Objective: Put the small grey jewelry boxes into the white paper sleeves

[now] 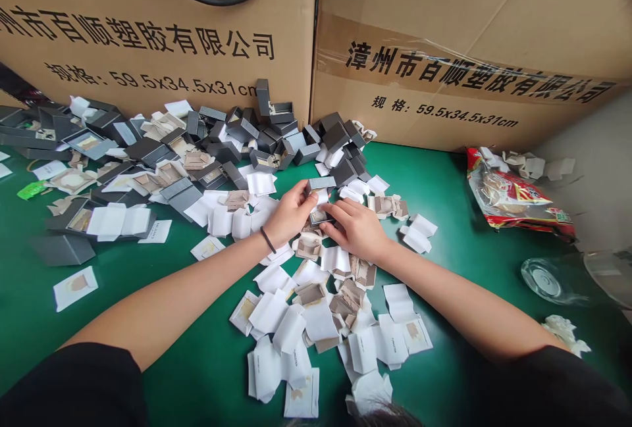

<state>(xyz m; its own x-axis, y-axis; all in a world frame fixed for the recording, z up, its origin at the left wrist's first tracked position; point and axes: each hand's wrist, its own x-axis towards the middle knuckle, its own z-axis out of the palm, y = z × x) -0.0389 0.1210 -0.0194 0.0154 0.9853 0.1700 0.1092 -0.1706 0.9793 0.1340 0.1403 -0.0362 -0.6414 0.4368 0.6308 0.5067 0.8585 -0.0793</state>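
A small dark grey hinged box with its lid raised is held over the middle of the table. My left hand, a dark band at its wrist, grips the box by its left side with the thumb across the front. From the right, my right hand has its fingers at the lower part of the box, touching it near the pale inside. The fingertips partly hide what lies in the box. Directly below the hands lie folded white card inserts, some with brown torn backs.
Many dark grey boxes are heaped at the back left with white inserts among them. Large cartons stand behind. At right are a red food packet, a clear cup and crumpled tissue. The tabletop is green.
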